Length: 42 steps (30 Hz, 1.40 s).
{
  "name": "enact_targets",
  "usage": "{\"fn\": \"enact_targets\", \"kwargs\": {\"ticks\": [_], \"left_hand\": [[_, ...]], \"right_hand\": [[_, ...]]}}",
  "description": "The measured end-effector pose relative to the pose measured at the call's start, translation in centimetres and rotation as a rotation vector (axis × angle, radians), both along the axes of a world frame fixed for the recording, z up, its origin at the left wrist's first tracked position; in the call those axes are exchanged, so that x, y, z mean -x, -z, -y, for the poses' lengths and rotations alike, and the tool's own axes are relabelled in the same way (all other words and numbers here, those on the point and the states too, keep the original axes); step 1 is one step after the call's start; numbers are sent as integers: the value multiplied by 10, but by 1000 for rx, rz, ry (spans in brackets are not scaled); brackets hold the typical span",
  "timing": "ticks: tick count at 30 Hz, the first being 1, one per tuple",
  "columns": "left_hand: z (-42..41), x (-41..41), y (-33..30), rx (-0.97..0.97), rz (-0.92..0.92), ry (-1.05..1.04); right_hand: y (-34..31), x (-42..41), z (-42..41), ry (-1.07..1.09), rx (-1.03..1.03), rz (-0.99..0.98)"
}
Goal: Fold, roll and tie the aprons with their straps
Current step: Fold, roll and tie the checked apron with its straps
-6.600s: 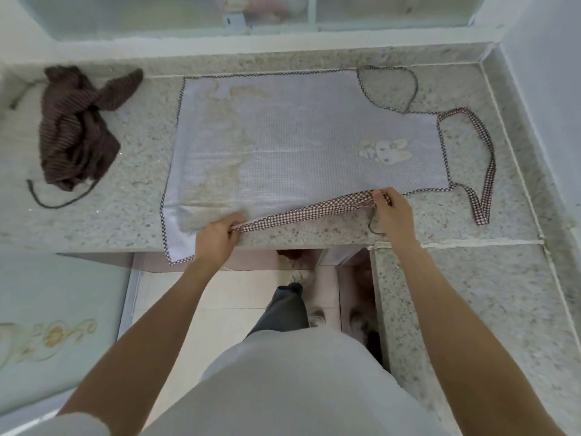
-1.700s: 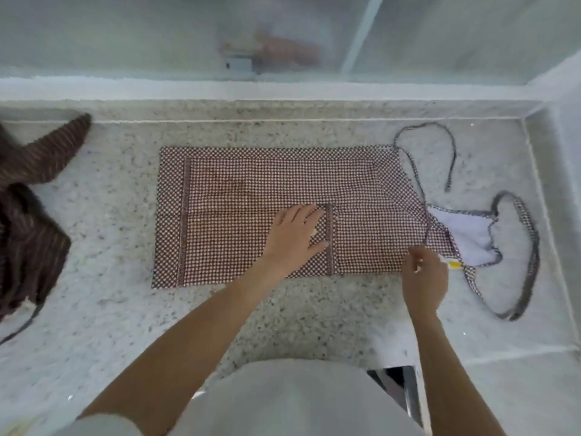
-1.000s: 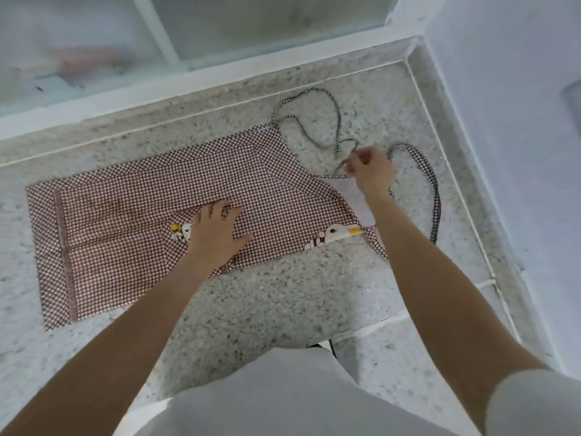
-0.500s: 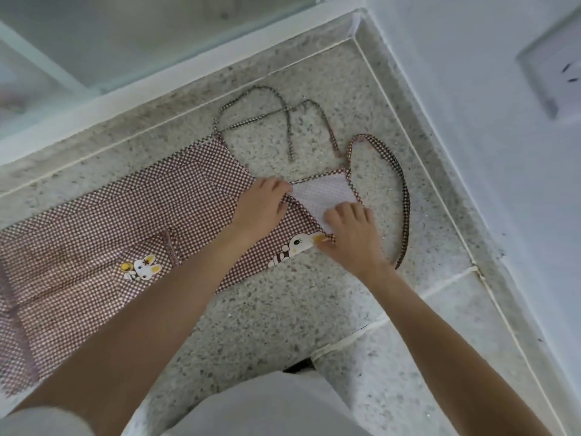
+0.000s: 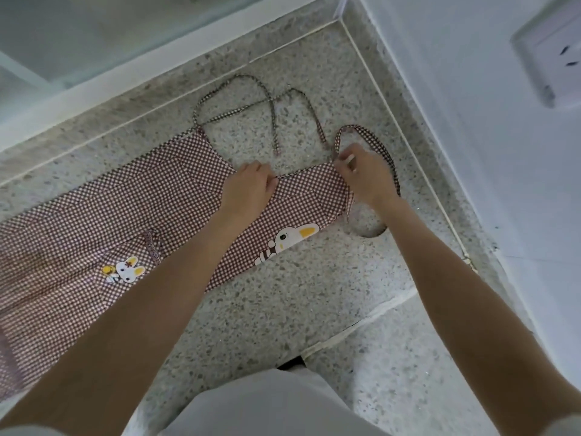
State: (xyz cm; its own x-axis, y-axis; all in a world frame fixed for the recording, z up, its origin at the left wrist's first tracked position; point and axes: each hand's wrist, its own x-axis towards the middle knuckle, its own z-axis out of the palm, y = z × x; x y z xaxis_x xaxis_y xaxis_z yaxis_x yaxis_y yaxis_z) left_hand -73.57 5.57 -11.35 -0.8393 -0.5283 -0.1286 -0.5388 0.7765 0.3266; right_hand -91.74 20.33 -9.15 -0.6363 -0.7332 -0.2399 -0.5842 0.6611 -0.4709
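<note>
A brown-and-white checked apron (image 5: 132, 215) lies folded lengthwise on the speckled stone counter (image 5: 283, 309), rabbit prints facing up. Its bib end (image 5: 309, 190) is now folded over, checked side up. My left hand (image 5: 248, 190) rests on the far edge of that fold, fingers curled at the hem. My right hand (image 5: 366, 174) pinches the bib's right corner where the neck loop (image 5: 382, 149) joins. Two thin waist straps (image 5: 267, 105) lie crossed on the counter beyond the bib.
A white wall (image 5: 471, 121) with a socket (image 5: 553, 55) rises close on the right. A window ledge (image 5: 125, 73) runs along the back. The counter's front edge and a gap sit just below my arms.
The white underside of the bib has been folded over and now shows checks. Both hands moved up to the bib's far edge; my right hand now pinches the corner.
</note>
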Motion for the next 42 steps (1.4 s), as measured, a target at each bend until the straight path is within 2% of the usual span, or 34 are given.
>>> {"fn": "enact_targets", "kwargs": {"ticks": [3, 5, 7, 10, 13, 14, 16, 18, 21, 24, 27, 30, 32, 35, 39, 42], "left_hand": [[2, 2, 2, 60, 19, 18], [1, 1, 2, 94, -17, 15], [-3, -4, 1, 143, -120, 58], [-22, -10, 3, 137, -211, 267], [-39, -11, 8, 36, 2, 317], [-42, -11, 9, 10, 79, 308], [-42, -10, 10, -27, 142, 292], [-41, -9, 9, -36, 152, 275], [-42, -8, 9, -16, 187, 252], [-45, -8, 11, -5, 189, 234], [-46, -9, 10, -21, 183, 224], [-42, -15, 5, -110, 104, 226], [-34, -31, -3, -127, -21, 207], [-26, -85, -18, -101, -120, 39], [-30, -177, -22, -79, -58, -184], [-37, -256, -16, -89, 81, -324]], "right_hand": [[9, 4, 0, 30, -63, -170], [15, 2, -4, 65, -45, -168], [19, 1, -7, 129, 30, -59], [13, 9, -11, 238, 85, 164], [5, 16, -18, 384, 135, 436], [3, 17, -20, 383, 126, 402], [1, 19, -24, 289, 51, 74], [4, 22, -30, 135, 62, -269], [7, 17, -37, -85, 120, -497], [12, -9, -47, -166, 228, -486], [36, -31, -63, -337, 10, -447], [50, -33, -76, -299, -166, -363], [41, -39, -69, -279, -117, -366], [21, -79, -39, -407, 123, -375], [12, -166, -1, -676, 365, -218], [13, -238, 19, -907, 320, -134]]}}
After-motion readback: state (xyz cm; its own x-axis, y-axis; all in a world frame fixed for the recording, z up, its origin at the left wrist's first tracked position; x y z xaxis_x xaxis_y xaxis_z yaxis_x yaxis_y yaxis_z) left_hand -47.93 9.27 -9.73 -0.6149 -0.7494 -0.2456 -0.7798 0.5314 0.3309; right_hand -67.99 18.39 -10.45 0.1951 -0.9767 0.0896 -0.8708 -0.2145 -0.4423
